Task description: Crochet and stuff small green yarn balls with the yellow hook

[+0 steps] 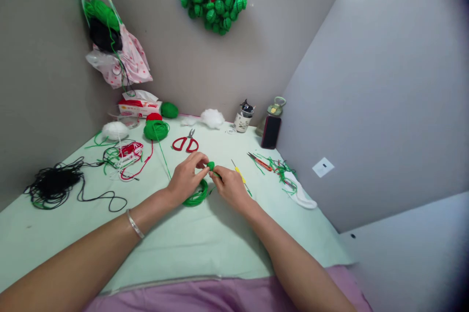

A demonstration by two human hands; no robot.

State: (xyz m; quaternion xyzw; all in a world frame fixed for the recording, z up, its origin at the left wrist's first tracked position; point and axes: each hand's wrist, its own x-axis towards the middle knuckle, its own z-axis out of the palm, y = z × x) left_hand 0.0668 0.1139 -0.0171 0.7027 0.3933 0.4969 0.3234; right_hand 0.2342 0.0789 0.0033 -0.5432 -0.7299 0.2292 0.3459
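A small green crocheted piece [210, 166] is pinched between my two hands above the table. My left hand [187, 177] grips it from the left with thumb and fingers. From the right, my right hand [230, 186] holds its lower edge, fingers curled; whether a tool is also in them I cannot tell. Below my left hand lies a coil of green yarn [196, 195]. Just right of my right hand is a crochet hook with a yellow handle [240, 174]. Red-handled scissors [186, 142] lie beyond my left hand.
Black yarn [54, 182] spreads at the left, beside tangled red and white yarn [129, 154]. Behind are a green yarn ball [157, 130], white stuffing [212, 118], a pen cup [242, 121] and a phone [271, 132]. Orange snips [262, 162] and yarn scraps [284, 171] lie right.
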